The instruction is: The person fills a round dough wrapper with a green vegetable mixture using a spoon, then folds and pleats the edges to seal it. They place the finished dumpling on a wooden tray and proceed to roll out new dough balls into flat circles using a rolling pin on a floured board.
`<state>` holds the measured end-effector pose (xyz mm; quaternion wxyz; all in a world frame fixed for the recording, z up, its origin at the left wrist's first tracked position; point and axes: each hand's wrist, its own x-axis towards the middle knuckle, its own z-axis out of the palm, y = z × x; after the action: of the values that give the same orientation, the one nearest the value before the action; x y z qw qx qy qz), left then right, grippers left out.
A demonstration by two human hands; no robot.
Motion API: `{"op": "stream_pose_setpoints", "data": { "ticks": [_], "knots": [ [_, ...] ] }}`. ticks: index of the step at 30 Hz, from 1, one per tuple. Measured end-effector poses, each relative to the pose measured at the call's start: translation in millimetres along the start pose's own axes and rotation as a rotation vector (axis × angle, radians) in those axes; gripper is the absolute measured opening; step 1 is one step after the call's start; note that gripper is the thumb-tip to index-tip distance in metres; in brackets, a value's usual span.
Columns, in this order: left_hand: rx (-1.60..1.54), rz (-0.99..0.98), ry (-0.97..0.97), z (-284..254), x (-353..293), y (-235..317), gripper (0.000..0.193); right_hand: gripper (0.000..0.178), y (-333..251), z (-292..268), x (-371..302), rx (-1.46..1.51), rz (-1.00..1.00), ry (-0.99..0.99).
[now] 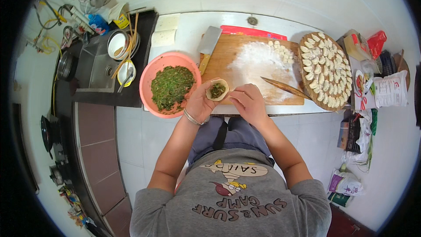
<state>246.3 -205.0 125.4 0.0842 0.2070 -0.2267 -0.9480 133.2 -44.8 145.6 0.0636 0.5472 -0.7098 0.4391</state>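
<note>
My left hand (pixel 199 103) cups a round dumpling wrapper (pixel 222 84), its fingers curled round the sides. A small heap of green filling (pixel 217 90) lies in the wrapper. Beside its right edge, my right hand (pixel 249 103) has its fingers drawn together; what is between them, if anything, is hidden. A pink basin (pixel 146 83) of chopped green filling (pixel 172 87) stands left of my hands. Beyond them lies a floured wooden board (pixel 226 46) with a tapered rolling pin (pixel 285 87) and several small dough pieces (pixel 280 52).
A cleaver (pixel 210 39) rests on the board's left edge. At the right, a round tray (pixel 302 68) carries many shaped dumplings (pixel 324 70). A sink (pixel 98 70), bowls (pixel 118 44) and long chopsticks (pixel 130 48) are on the left counter. Bags (pixel 390 90) crowd the right side.
</note>
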Motion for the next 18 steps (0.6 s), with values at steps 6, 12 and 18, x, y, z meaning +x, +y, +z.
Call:
{"op": "stream_pose_setpoints", "data": {
  "ticks": [6,12,18],
  "knots": [
    [-0.002,-0.137,-0.164,39.9,24.7,-36.8,0.039,0.023,19.7,-51.2,-17.7,-0.169,-0.136,-0.015],
    [0.053,-0.196,-0.148,76.3,43.0,-68.3,0.037,0.020,45.2,-87.5,-37.5,-0.216,-0.165,0.046],
    [0.295,-0.254,-0.100,94.1,56.7,-84.4,0.025,0.018,54.8,-108.8,-45.0,-0.250,-0.191,0.038]
  ]
}}
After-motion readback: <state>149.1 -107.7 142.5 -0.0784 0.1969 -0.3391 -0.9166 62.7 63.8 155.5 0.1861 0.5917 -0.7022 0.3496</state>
